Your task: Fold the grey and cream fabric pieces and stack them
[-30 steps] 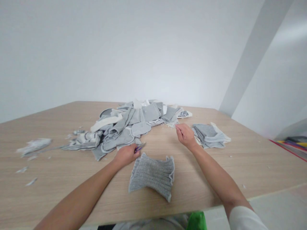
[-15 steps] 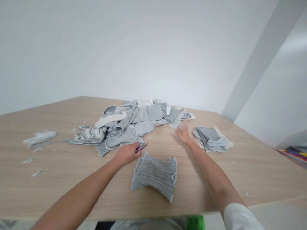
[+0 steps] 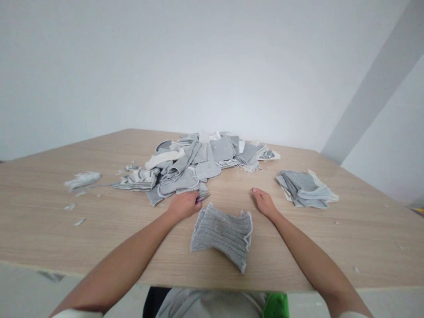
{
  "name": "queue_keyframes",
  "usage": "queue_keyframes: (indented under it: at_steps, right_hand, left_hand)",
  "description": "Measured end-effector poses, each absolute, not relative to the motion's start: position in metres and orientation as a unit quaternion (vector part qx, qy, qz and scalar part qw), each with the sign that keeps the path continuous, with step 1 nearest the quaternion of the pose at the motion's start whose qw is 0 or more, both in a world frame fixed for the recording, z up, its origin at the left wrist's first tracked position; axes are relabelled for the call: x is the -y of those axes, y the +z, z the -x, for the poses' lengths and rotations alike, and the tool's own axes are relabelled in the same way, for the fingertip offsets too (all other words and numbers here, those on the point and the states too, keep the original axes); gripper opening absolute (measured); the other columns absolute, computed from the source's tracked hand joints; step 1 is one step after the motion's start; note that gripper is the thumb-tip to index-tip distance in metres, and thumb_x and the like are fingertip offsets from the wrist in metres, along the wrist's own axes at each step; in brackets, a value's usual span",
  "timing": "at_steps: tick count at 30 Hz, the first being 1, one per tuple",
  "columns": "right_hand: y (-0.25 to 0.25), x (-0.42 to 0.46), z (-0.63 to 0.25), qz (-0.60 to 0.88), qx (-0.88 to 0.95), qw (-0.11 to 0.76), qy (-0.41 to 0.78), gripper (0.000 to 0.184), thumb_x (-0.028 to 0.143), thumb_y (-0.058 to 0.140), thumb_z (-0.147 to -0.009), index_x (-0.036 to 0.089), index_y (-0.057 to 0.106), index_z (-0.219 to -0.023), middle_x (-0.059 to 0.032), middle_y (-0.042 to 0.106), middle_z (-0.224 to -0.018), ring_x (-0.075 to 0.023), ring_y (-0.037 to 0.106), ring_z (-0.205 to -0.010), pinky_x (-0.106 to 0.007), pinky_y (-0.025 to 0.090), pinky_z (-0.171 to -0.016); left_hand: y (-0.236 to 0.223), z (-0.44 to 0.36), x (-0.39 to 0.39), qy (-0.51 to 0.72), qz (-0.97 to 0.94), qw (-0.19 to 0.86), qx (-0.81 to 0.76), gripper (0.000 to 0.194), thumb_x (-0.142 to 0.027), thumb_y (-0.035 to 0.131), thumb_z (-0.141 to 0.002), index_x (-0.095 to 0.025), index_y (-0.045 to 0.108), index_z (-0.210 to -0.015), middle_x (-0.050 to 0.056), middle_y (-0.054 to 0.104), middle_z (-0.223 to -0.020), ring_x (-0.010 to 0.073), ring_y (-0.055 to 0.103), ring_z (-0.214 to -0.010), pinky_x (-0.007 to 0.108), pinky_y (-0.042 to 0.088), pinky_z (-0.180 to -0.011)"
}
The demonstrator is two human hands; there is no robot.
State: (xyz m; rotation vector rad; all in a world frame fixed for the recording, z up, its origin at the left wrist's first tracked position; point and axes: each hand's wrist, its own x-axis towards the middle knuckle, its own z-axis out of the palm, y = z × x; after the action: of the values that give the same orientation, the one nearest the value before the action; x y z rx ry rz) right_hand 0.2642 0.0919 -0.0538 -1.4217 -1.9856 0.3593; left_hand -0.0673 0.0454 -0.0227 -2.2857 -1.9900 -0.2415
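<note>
A ribbed grey knit cuff (image 3: 222,236) with wavy, pale-stitched edges lies on the table (image 3: 126,243) in front of me, between my forearms. My left hand (image 3: 183,205) rests just past its upper left corner, closed around small purple-handled thread snips (image 3: 202,197) whose metal blades point right. Beside that hand is the near edge of a heap of grey and white fabric pieces (image 3: 198,161). To the upper right of the cuff, my right hand (image 3: 263,202) sits on the table with its fingers drawn together. Nothing shows in it, and it touches neither the cuff nor a pile.
A stack of grey and cream fabric pieces (image 3: 306,189) lies on the right. Striped pieces (image 3: 137,180) adjoin the heap's left side. Farther left are a tuft of white scraps (image 3: 82,180) and several small bits. A white wall (image 3: 212,66) stands behind the table.
My right hand has drawn back toward me from the heap's near edge, and its spread fingers have closed. The left hand keeps the snips. The view has shifted slightly left; the cuff lies unchanged.
</note>
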Motion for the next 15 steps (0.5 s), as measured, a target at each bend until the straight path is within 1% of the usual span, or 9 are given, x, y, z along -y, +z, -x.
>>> queue_keyframes:
  at_steps: [2, 4, 6, 7, 8, 11, 15]
  right_hand:
    - [-0.05, -0.091, -0.264, 0.544, 0.759, 0.343, 0.099, 0.053, 0.045, 0.023, -0.094, 0.011, 0.059, -0.115, -0.0164, 0.059, -0.122, -0.0229, 0.049, -0.119, -0.044, 0.036, -0.1]
    - [-0.04, -0.083, -0.259, 0.504, 0.786, 0.355, 0.045, 0.052, 0.044, 0.027, -0.093, 0.009, 0.057, -0.118, -0.019, 0.054, -0.127, -0.025, 0.037, -0.129, -0.048, 0.031, -0.104]
    - [-0.026, -0.067, -0.249, 0.429, 0.829, 0.359, -0.004, 0.049, 0.044, 0.034, -0.092, 0.01, 0.056, -0.119, -0.0185, 0.05, -0.132, -0.0255, 0.024, -0.136, -0.05, 0.028, -0.106]
    - [-0.018, -0.056, -0.243, 0.389, 0.853, 0.347, -0.017, 0.048, 0.044, 0.038, -0.091, 0.011, 0.056, -0.119, -0.017, 0.048, -0.135, -0.0257, 0.021, -0.138, -0.05, 0.027, -0.107]
    - [-0.01, -0.044, -0.236, 0.355, 0.876, 0.326, -0.022, 0.046, 0.044, 0.041, -0.09, 0.012, 0.057, -0.119, -0.0153, 0.047, -0.136, -0.026, 0.021, -0.138, -0.05, 0.026, -0.108]
    - [0.006, -0.008, -0.216, 0.301, 0.922, 0.242, -0.013, 0.045, 0.045, 0.045, -0.089, 0.015, 0.057, -0.119, -0.0147, 0.049, -0.134, -0.027, 0.028, -0.135, -0.048, 0.029, -0.106]
    - [-0.001, 0.018, -0.2, 0.295, 0.946, 0.131, 0.002, 0.053, 0.051, 0.042, -0.089, 0.013, 0.055, -0.123, -0.0157, 0.049, -0.134, -0.0283, 0.035, -0.13, -0.046, 0.029, -0.105]
  left_hand:
    - [-0.024, 0.067, -0.045, -0.078, 0.758, 0.046, 0.646, 0.029, -0.041, 0.046, -0.08, -0.019, 0.064, -0.087, 0.012, 0.067, -0.092, 0.027, 0.062, -0.086, 0.034, 0.042, -0.071]
    - [-0.025, 0.067, -0.045, -0.078, 0.755, 0.035, 0.65, 0.028, -0.041, 0.047, -0.08, -0.019, 0.064, -0.087, 0.012, 0.066, -0.093, 0.0261, 0.061, -0.087, 0.033, 0.042, -0.072]
    - [-0.025, 0.066, -0.044, -0.077, 0.75, 0.025, 0.657, 0.028, -0.042, 0.048, -0.08, -0.02, 0.064, -0.088, 0.011, 0.066, -0.095, 0.0247, 0.06, -0.089, 0.032, 0.042, -0.073]
    - [-0.025, 0.065, -0.044, -0.074, 0.748, 0.022, 0.659, 0.028, -0.042, 0.048, -0.08, -0.02, 0.063, -0.088, 0.01, 0.066, -0.095, 0.0241, 0.06, -0.089, 0.031, 0.042, -0.073]
    - [-0.024, 0.065, -0.043, -0.072, 0.747, 0.018, 0.66, 0.028, -0.042, 0.048, -0.08, -0.02, 0.063, -0.089, 0.01, 0.065, -0.096, 0.0237, 0.06, -0.089, 0.031, 0.042, -0.073]
    - [-0.023, 0.063, -0.041, -0.061, 0.749, 0.013, 0.659, 0.031, -0.044, 0.047, -0.081, -0.019, 0.063, -0.091, 0.011, 0.064, -0.097, 0.024, 0.059, -0.089, 0.031, 0.042, -0.072]
    - [-0.022, 0.063, -0.04, -0.049, 0.756, 0.023, 0.652, 0.035, -0.045, 0.044, -0.082, -0.018, 0.061, -0.093, 0.012, 0.063, -0.096, 0.0253, 0.059, -0.088, 0.032, 0.042, -0.07]
